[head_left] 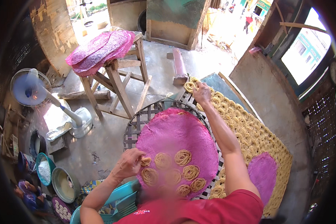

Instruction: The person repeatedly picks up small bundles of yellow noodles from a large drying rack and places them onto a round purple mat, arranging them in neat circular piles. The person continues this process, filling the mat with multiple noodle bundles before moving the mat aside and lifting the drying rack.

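Note:
A round pink mat (164, 130) lies over a dark woven basket tray (129, 135) in front of me. Several coiled nests of yellow noodle-like strands (183, 157) rest on its near half. At the mat's left edge my left hand (129, 163) has its fingers closed on a small coiled nest (145, 161). My right hand (202, 93) reaches far forward, fingers bent down onto a coiled nest (191, 84) at the far corner of a slatted rack. Rows of similar nests (246, 127) cover that rack along my right side. A blurred pink patch hides part of the near mat.
Pink sheets (100, 50) are stacked on a wooden stand (117, 82) at the far left. A fan (76, 119) stands on the left floor, with basins (65, 183) nearer me. A turquoise tub (119, 201) sits by my left elbow. Another pink mat (263, 175) lies over the nests at right.

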Action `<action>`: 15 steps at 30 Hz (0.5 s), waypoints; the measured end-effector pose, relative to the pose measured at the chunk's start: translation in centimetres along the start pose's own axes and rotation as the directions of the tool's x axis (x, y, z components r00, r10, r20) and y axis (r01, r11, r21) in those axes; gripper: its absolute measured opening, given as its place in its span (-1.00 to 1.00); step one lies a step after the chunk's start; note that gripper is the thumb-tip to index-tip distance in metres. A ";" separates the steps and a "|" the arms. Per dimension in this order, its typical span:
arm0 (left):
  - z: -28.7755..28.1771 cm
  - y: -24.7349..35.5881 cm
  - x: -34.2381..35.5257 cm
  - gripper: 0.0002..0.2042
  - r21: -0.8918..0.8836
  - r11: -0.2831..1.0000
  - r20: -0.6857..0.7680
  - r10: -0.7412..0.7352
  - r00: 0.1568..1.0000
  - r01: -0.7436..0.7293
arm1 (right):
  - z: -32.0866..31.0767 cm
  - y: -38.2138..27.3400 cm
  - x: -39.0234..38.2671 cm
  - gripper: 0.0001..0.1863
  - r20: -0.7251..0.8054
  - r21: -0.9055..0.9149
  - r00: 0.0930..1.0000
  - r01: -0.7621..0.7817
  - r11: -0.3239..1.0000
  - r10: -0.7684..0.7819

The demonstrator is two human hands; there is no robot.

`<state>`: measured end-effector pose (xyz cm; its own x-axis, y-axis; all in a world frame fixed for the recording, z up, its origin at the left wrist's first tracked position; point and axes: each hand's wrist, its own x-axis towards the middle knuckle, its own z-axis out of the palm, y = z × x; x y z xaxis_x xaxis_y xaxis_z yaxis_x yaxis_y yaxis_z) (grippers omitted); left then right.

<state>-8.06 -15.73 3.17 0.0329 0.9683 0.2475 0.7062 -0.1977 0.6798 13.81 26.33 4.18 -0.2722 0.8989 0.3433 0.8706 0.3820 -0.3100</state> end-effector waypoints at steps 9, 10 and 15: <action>-0.7 2.9 0.4 -0.62 -0.773 0.616 -0.062 -0.314 0.948 0.153 | -10.6 -6.4 -23.2 -0.45 0.476 0.828 0.711 -0.163 0.537 -0.517; 0.0 4.0 1.0 -0.61 -0.822 0.550 -0.040 -0.319 0.947 0.150 | -11.4 -7.2 -25.1 -0.44 0.452 0.864 0.723 -0.208 0.459 -0.523; 4.1 8.5 3.1 -0.48 -0.797 0.581 0.049 -0.209 0.977 0.165 | -13.4 -5.1 -27.4 -0.64 0.585 0.809 0.745 -0.512 0.288 -0.320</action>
<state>0.93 -13.77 6.91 -0.0808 0.9946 0.0653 -0.1477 -0.0767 0.9861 22.33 -3.07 8.21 -0.7212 0.6730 -0.1639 0.0588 -0.1763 -0.9826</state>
